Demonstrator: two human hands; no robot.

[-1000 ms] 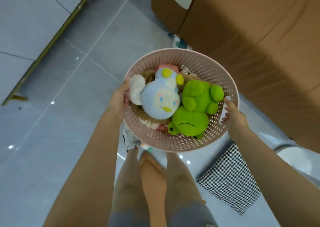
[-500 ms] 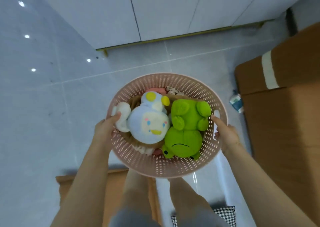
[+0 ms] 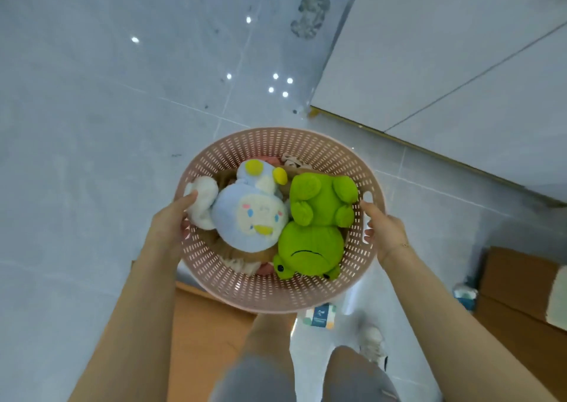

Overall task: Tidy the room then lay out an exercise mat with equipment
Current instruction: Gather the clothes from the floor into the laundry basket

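Note:
I carry a round pink perforated basket [image 3: 267,294] in front of me, above the floor. My left hand [image 3: 170,220] grips its left rim, thumb over the edge. My right hand [image 3: 385,233] grips the right rim by the handle slot. Inside lie a pale blue plush toy [image 3: 248,217] with yellow feet and a green frog plush [image 3: 313,233], face toward me. Under them are other soft items, mostly hidden.
Glossy grey floor tiles spread ahead and left. A white wall [image 3: 460,64] with a gold base strip runs along the upper right. Brown cardboard boxes [image 3: 518,282] stand at the right and another brown box [image 3: 202,334] below me. A small packet [image 3: 319,314] lies near my feet.
I have turned with the basket: the wall has swung from the top of the view to the upper right, and the boxes have slid to the lower right. Both hands keep their grip.

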